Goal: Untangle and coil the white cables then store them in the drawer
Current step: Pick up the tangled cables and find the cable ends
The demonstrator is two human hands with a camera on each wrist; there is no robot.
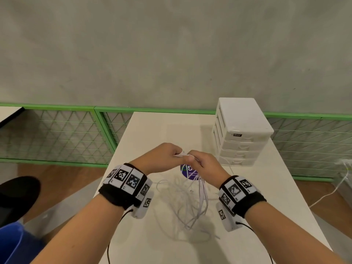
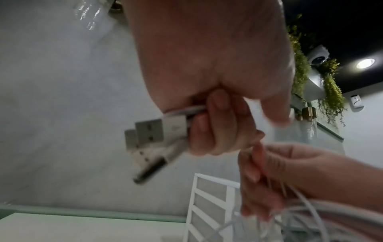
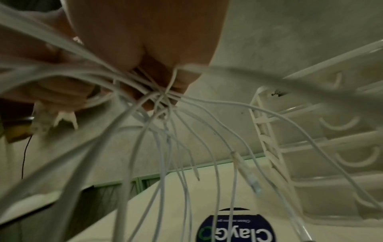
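Note:
Both hands are raised together above the white table [image 1: 152,128]. My left hand [image 1: 169,152] grips the white cables just behind their USB plugs [image 2: 153,132], which stick out past my curled fingers [image 2: 215,124]. My right hand [image 1: 198,159] pinches the bundle of white cables [image 1: 198,199] right beside it; the loops hang down from it to the tabletop. In the right wrist view several strands of the white cables [image 3: 165,131] fan out below my fingers [image 3: 149,98], one ending in a small connector [image 3: 248,173]. The white drawer unit [image 1: 242,130] stands at the back right, its drawers closed.
A round dark blue sticker [image 1: 187,173] lies on the table under the hands. A green-framed mesh fence [image 1: 57,134] runs behind the table. A blue bin [image 1: 17,242] and a black shoe [image 1: 17,195] are at the left. Another white cable [image 1: 331,189] trails on the floor at right.

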